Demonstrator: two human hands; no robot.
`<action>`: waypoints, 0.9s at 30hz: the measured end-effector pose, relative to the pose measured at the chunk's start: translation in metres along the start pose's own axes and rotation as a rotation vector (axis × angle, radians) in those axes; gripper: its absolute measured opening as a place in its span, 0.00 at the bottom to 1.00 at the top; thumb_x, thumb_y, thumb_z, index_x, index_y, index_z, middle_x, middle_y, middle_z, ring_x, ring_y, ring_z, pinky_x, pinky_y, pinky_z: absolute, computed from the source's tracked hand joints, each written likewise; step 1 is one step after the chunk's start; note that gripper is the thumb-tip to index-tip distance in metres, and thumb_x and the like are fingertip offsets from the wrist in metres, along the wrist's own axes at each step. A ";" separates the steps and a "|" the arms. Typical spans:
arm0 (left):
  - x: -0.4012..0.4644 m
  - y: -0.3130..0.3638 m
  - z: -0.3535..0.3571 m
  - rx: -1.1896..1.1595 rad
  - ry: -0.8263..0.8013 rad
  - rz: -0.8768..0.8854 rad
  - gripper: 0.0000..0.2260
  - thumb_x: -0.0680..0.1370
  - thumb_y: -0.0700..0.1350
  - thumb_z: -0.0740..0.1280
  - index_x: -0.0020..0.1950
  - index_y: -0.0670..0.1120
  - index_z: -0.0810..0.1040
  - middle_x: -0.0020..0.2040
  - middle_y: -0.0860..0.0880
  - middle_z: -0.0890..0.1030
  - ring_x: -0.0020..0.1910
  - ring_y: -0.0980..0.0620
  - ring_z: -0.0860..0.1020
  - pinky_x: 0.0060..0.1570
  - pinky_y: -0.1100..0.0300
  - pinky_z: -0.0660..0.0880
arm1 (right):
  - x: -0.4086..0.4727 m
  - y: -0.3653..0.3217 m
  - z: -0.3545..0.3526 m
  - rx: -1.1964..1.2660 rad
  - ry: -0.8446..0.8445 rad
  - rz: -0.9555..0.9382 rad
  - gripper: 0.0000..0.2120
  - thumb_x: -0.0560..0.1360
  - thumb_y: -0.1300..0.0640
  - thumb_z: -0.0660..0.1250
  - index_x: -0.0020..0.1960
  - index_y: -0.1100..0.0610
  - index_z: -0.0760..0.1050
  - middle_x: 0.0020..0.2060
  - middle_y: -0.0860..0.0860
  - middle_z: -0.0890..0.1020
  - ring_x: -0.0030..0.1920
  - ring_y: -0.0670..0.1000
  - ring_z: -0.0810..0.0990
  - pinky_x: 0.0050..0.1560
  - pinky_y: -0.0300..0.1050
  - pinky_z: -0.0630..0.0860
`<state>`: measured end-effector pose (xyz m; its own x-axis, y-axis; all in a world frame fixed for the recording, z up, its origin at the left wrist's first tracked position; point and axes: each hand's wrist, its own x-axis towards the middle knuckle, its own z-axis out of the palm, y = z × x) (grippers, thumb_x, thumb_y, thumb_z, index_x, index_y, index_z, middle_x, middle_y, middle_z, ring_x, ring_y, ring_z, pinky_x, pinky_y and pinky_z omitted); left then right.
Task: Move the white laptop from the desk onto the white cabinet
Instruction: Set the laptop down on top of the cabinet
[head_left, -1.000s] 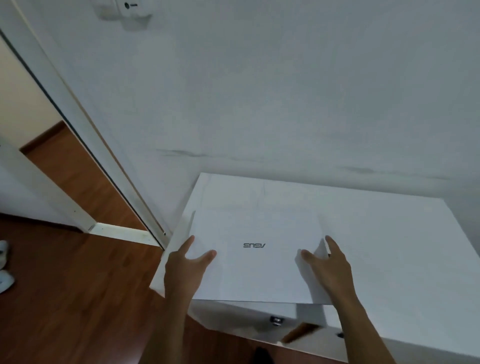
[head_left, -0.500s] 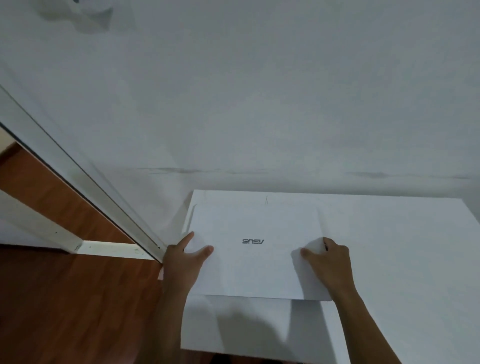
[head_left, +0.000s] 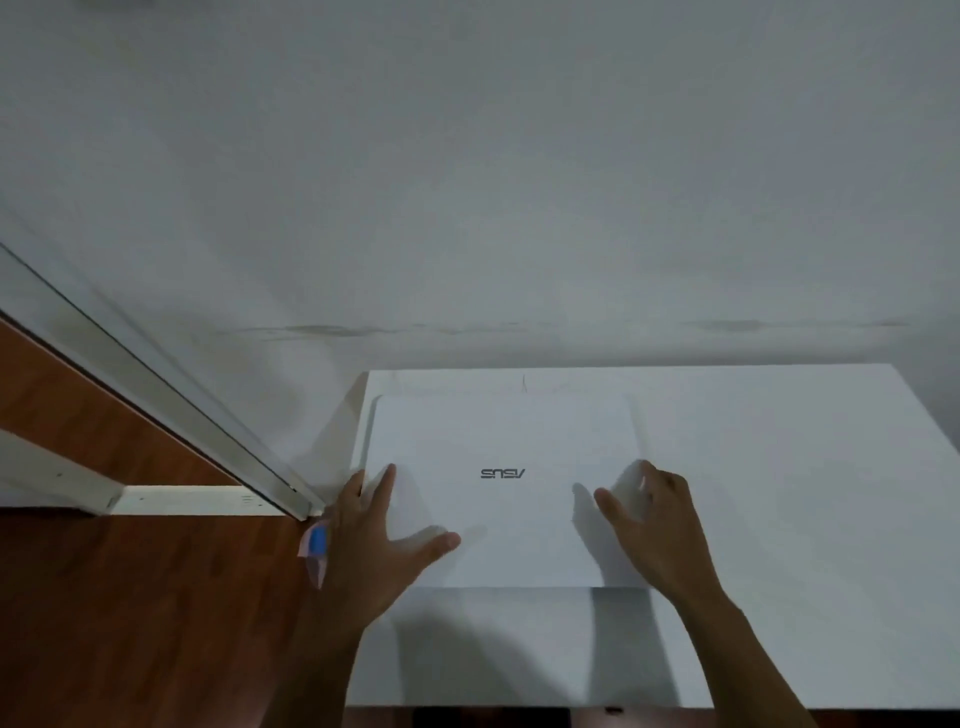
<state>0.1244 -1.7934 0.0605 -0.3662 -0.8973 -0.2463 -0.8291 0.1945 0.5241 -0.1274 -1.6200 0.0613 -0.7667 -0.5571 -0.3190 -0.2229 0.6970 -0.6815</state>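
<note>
The white laptop, lid closed and logo facing up, lies flat on the back left part of the white cabinet top, close to the wall. My left hand holds its near left corner, with the thumb spread over the lid and the fingers at the left edge. At the right edge, my right hand rests its thumb on the lid and curls its fingers around the side. A strip of cabinet top shows in front of the laptop.
A white wall rises right behind the cabinet. A door frame slants down to the cabinet's left corner, with brown wooden floor to the left. A small blue and pink thing shows beside my left wrist.
Both hands have pushed the laptop farther back on the cabinet top, toward the wall. It overhung the front edge before and now lies fully on the top. My view has shifted closer.
</note>
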 end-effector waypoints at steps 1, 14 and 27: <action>-0.004 -0.004 0.002 0.033 -0.051 0.017 0.54 0.59 0.73 0.72 0.79 0.58 0.53 0.82 0.48 0.47 0.79 0.42 0.50 0.74 0.42 0.53 | -0.009 0.004 0.004 0.007 0.000 -0.050 0.39 0.71 0.36 0.71 0.74 0.55 0.66 0.70 0.52 0.68 0.69 0.53 0.70 0.62 0.44 0.68; -0.014 -0.028 0.014 0.180 -0.027 0.235 0.59 0.56 0.81 0.62 0.80 0.57 0.48 0.80 0.55 0.38 0.80 0.48 0.41 0.76 0.43 0.47 | -0.045 0.031 0.017 -0.086 -0.084 -0.226 0.67 0.55 0.27 0.74 0.82 0.47 0.43 0.81 0.38 0.37 0.79 0.37 0.39 0.71 0.32 0.50; 0.035 -0.023 0.010 0.142 -0.029 0.293 0.58 0.56 0.80 0.65 0.80 0.56 0.50 0.80 0.54 0.42 0.80 0.48 0.43 0.74 0.38 0.56 | -0.012 0.006 0.020 -0.057 -0.030 -0.236 0.69 0.51 0.28 0.74 0.82 0.58 0.52 0.83 0.46 0.48 0.77 0.38 0.47 0.73 0.36 0.51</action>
<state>0.1265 -1.8251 0.0320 -0.6080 -0.7838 -0.1263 -0.7367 0.4978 0.4576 -0.1078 -1.6183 0.0479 -0.6712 -0.7201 -0.1760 -0.4278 0.5702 -0.7014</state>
